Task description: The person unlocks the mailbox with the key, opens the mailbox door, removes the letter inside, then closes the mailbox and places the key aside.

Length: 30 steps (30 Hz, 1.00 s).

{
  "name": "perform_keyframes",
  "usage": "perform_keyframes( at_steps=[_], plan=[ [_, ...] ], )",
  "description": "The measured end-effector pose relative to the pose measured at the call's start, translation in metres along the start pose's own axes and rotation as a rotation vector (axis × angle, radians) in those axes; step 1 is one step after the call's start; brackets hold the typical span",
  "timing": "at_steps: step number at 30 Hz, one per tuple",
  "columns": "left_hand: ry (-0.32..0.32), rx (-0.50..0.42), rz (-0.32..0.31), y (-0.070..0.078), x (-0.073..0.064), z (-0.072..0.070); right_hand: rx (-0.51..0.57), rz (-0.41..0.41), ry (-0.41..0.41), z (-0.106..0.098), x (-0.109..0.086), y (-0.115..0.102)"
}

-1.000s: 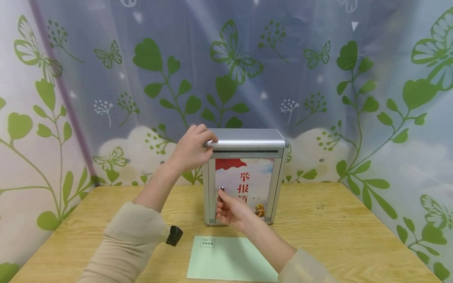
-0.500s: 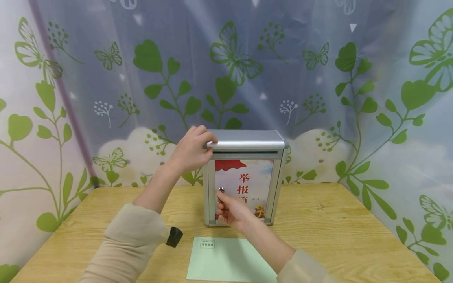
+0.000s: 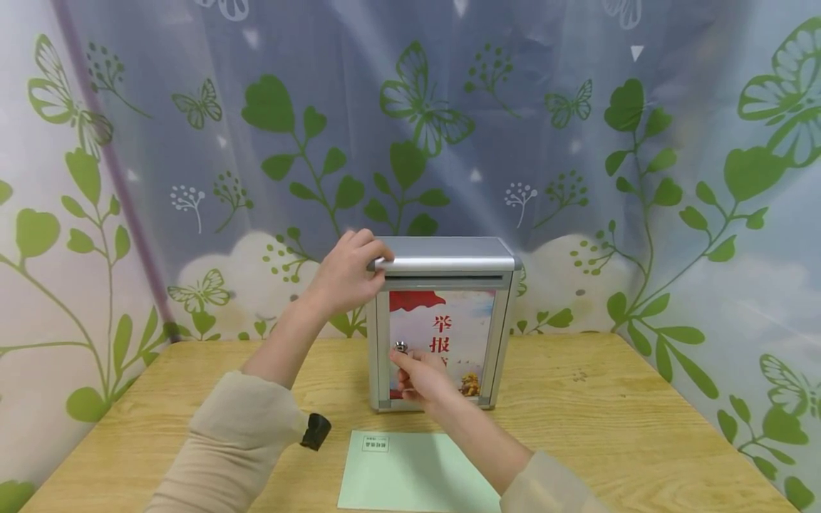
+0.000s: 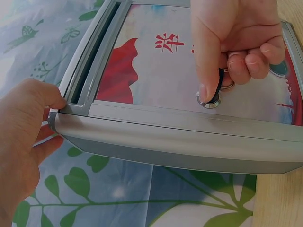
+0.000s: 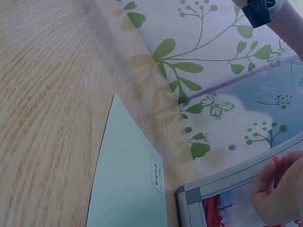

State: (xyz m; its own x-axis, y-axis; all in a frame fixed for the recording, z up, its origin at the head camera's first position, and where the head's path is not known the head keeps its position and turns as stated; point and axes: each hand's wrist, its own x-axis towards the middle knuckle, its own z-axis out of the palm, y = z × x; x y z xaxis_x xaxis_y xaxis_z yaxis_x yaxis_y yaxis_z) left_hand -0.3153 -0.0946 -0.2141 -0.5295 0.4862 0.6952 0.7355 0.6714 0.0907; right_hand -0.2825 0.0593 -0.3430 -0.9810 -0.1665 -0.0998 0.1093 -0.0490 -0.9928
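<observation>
A silver metal box (image 3: 449, 249) with a slot under its lid and red characters on its front panel stands upright on the table. My left hand (image 3: 346, 274) grips the lid's left corner, its fingers over the top and thumb below. Low on the panel's left side is a round chrome lock (image 3: 400, 347). At the lock, my right hand (image 3: 428, 377) pinches a black-headed key (image 4: 220, 80) between thumb and forefinger. The key's blade is hidden. In the right wrist view, part of the right hand (image 5: 279, 194) shows in front of the panel.
A pale green envelope (image 3: 410, 467) lies flat on the wooden table (image 3: 616, 427) in front of the box, partly under the right forearm. Behind the table hangs a curtain (image 3: 513, 142) printed with leaves and butterflies. A black strap piece (image 3: 316, 431) sticks out from the left sleeve.
My right hand has turned a little at the lock, its thumb tip shifting slightly left and down and more of the lock showing. The left hand keeps its grip on the lid corner.
</observation>
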Motion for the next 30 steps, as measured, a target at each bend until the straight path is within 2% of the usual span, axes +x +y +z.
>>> perform_keyframes(
  at_steps=[6, 12, 15, 22, 30],
  plan=[
    [0.005, 0.0, 0.004, -0.001, -0.001, 0.0, -0.084, -0.044, 0.031, 0.001, -0.001, 0.0],
    [0.004, 0.001, -0.003, -0.001, -0.001, 0.0, -0.099, -0.081, 0.078, 0.005, 0.003, 0.005],
    [0.0, 0.0, -0.009, 0.0, -0.001, 0.0, -0.045, -0.11, 0.122, 0.01, 0.003, 0.011],
    [-0.005, -0.007, -0.014, 0.0, -0.001, 0.0, 0.224, -0.142, 0.289, 0.028, -0.002, 0.021],
    [0.009, 0.001, -0.001, 0.0, -0.001, 0.001, 0.281, -0.132, 0.244, 0.032, 0.002, 0.019]
  ],
)
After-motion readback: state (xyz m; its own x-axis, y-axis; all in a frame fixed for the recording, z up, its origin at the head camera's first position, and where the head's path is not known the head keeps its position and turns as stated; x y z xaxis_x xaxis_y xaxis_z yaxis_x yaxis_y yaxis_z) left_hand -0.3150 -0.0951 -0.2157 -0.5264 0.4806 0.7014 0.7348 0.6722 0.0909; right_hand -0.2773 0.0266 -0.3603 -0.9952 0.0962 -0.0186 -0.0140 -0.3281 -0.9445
